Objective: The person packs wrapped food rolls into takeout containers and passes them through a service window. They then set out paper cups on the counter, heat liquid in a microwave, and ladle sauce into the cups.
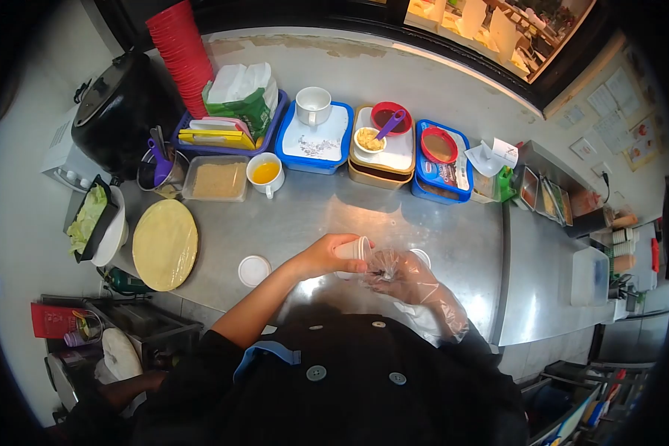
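My left hand (328, 256) is wrapped round a small white cup (352, 251), tilted on its side above the steel counter (297, 215). Close beside the cup's mouth is my right hand (398, 272), covered by a clear plastic bag (431, 297) that reaches over the forearm. The bag and blur hide its fingertips and anything between them. On the counter left of my left arm lies a round white lid (254, 271). Another round white item (421, 258) shows partly behind my right hand.
Along the wall stand a mug of yellow liquid (264, 173), blue-rimmed tubs (314, 136), red bowls (439, 144) and stacked red cups (177, 52). A wrapped yellow disc (166, 245) lies at the left. Another person's arm (137, 388) shows at lower left.
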